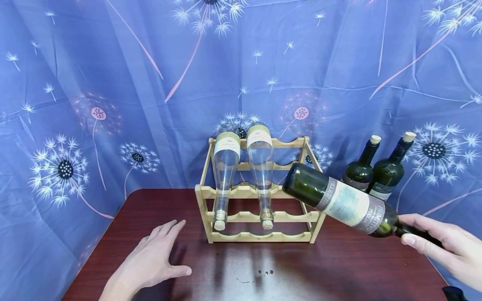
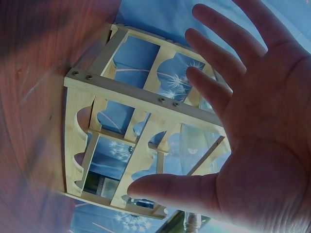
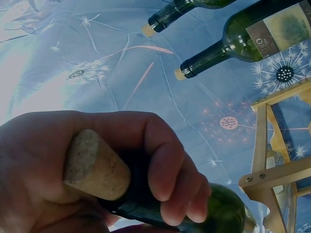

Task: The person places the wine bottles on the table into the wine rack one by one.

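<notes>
By its neck, my right hand grips a dark green wine bottle, tilted with its base up and toward the rack's right side. In the right wrist view my fingers curl round the neck, and the cork shows near my palm. A light wooden wine rack stands mid-table. Two clear corked bottles, a left one and a right one, lie on its top tier, necks toward me. My left hand hovers left of the rack, fingers spread, holding nothing; the left wrist view shows its palm.
Two more green corked bottles, one beside the other, stand upright behind the held bottle, right of the rack. A blue dandelion-print curtain hangs behind the dark red table. A black object shows at the lower right corner.
</notes>
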Available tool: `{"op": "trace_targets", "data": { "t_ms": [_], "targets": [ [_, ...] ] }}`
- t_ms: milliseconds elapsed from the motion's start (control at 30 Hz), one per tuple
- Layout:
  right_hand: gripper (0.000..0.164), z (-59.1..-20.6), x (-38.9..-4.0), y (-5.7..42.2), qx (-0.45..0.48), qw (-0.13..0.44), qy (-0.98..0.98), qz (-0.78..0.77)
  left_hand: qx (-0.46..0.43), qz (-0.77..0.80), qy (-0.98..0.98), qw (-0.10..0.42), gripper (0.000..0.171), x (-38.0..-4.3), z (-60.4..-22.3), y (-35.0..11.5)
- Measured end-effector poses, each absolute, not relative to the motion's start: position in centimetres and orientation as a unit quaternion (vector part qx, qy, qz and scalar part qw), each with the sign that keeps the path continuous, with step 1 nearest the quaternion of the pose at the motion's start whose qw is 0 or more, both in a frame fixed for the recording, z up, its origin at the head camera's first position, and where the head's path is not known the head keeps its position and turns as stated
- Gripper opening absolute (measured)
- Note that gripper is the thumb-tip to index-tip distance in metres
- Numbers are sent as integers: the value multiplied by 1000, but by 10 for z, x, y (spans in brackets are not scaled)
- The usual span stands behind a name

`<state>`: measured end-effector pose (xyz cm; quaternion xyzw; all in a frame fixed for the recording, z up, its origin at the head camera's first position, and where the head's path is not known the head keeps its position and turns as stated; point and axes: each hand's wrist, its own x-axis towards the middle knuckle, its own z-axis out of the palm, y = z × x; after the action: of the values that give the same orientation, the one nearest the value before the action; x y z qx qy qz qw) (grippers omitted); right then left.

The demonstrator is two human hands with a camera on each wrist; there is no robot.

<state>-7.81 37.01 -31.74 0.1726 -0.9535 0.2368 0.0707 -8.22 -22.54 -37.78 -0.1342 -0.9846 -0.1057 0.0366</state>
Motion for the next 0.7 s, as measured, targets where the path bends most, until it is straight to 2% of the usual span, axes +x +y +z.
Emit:
{"op": "trace_targets", "data": {
  "t_ms": [167, 300, 467, 700],
  "targets": [
    [33, -315, -81, 363, 149, 46, -960, 231, -132, -106, -985, 35, 112, -83, -379, -226],
    [30, -313, -83, 358, 151, 48, -958, 241, -130, -106, -985, 32, 112, -83, -379, -227],
    [36, -311, -83, 350, 145, 33, -955, 257, -127, -107, -986, 29, 112, -83, -378, -227],
    [49, -310, -81, 335, 204, 66, -929, 300, -128, -108, -985, 31, 111, -82, -378, -228]
  ]
}}
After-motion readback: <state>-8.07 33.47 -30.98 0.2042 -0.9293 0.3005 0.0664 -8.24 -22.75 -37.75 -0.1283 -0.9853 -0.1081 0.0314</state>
